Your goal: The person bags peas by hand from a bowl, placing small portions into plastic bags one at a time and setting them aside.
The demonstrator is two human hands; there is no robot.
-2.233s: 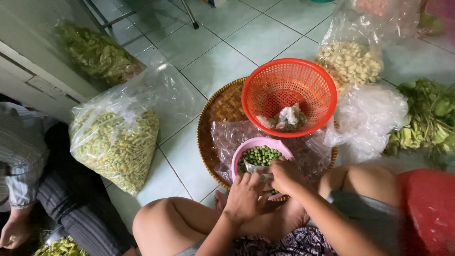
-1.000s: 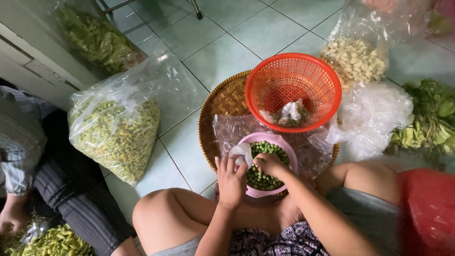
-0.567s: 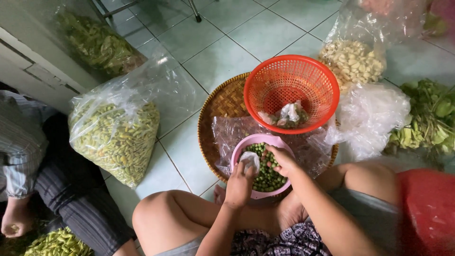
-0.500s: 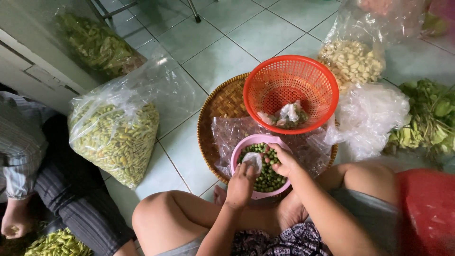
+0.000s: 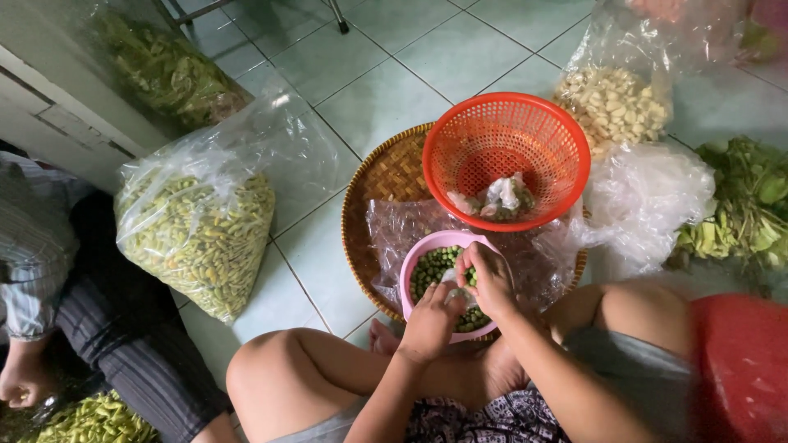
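Observation:
A pink bowl of shelled green peas sits on a round woven tray, over a clear plastic sheet. My left hand and my right hand meet above the bowl, fingers pinched together on a small pale pod. Just beyond the bowl stands a red mesh basket with a few crumpled clear wrappers inside.
A big clear bag of green pods stands at left, another bag of greens behind it. A bag of pale pieces, an empty plastic bag and leafy greens lie right. Another person's leg and hand sit far left.
My hands shifted over the bowl, from its left rim to its near right side, and closed together on a pod. The view tilted slightly.

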